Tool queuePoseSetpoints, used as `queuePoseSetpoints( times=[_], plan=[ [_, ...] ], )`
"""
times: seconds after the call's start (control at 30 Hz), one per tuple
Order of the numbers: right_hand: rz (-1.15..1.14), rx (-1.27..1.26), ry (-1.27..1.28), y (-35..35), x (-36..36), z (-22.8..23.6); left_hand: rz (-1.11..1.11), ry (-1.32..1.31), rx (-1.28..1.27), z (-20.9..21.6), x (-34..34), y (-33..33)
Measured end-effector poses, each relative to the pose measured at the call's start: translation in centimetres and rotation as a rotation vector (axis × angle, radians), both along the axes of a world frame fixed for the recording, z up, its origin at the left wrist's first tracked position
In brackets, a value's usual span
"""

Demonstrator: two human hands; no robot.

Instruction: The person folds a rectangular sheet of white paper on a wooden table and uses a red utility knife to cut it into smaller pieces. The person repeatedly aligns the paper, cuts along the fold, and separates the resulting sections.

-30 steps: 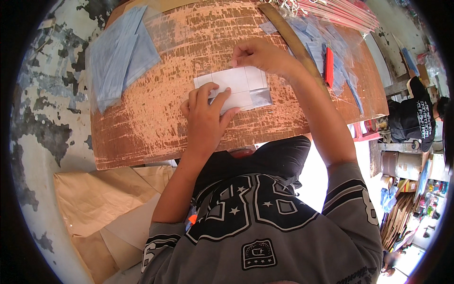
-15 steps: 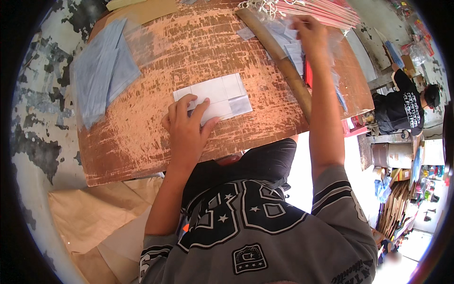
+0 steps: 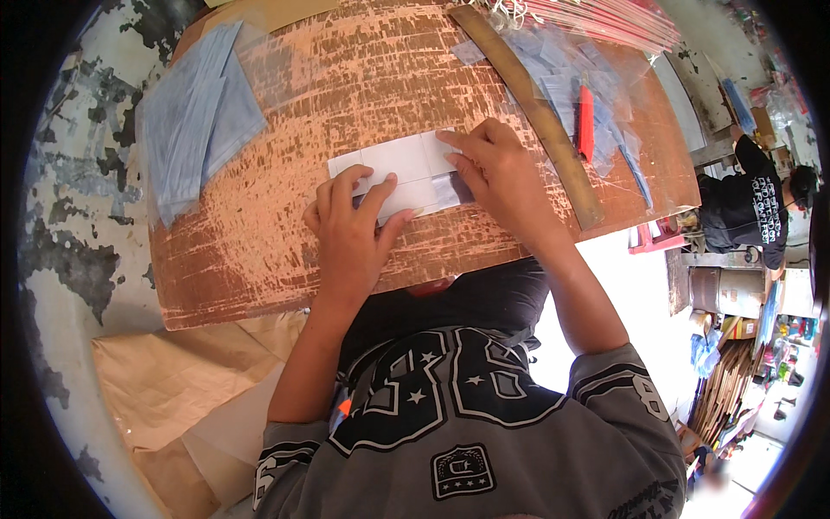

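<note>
A white paper sheet (image 3: 389, 158) with straight lines across it lies on the worn brown tabletop, a shiny grey patch (image 3: 450, 192) showing at its lower right. My left hand (image 3: 350, 203) rests on the sheet's left part, fingers spread and pressing down, holding nothing. At the sheet's right end is my right hand (image 3: 497, 169), its fingers curled and its thumb and forefinger tips on the paper's corner. The palm and the other fingertips of that hand are hidden.
A long wooden strip (image 3: 536, 112) lies right of the sheet. Beyond it are a red-handled cutter (image 3: 586, 121), scattered clear plastic pieces (image 3: 553, 65) and a bundle of red-and-white sticks (image 3: 605, 22). Clear plastic sleeves (image 3: 194, 130) lie at left. Another person (image 3: 752, 203) works at far right.
My right hand has come back from the plastic pieces beyond the wooden strip to the sheet's right end, uncovering the red cutter. My left hand stays on the sheet.
</note>
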State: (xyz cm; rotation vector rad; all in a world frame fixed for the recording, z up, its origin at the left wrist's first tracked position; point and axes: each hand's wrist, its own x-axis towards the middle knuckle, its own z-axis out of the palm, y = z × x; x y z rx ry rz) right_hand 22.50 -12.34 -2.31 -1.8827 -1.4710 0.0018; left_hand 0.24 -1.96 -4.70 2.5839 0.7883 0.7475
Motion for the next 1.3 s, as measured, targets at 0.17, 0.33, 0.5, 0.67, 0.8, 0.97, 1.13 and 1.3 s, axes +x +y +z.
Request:
queuePoseSetpoints(
  times=[0.17,0.33,0.5,0.67,0.8,0.97,1.13,1.3],
  plan=[
    [-0.061,0.025,-0.062,-0.1,-1.2,-1.5,-0.004,-0.01,-0.013,0.1,0.0,0.0],
    [-0.049,0.042,-0.09,0.0,-1.1,-1.9,-0.021,-0.045,-0.102,1.2,-0.3,0.5],
    [-0.068,0.014,-0.102,-0.2,-1.1,-1.7,-0.037,-0.198,-0.344,2.2,-1.2,3.5],
    [-0.07,0.006,-0.049,-0.1,-1.2,-1.6,0.099,-0.128,-0.23,1.5,-2.3,6.7],
    [-0.073,0.001,-0.044,0.0,-1.5,-1.6,0.127,-0.222,-0.508,1.2,-2.2,6.7],
    [-0.086,-0.015,-0.026,0.0,-1.4,-1.4,0.147,-0.111,-0.274,0.9,-1.8,6.7],
    [-0.082,-0.032,-0.019,0.0,-1.3,-1.4,0.144,-0.137,-0.245,0.5,-1.8,6.7],
    [-0.1,-0.017,0.054,-0.1,-1.6,-1.2,0.143,-0.155,-0.276,0.7,-1.8,6.5]
  ],
)
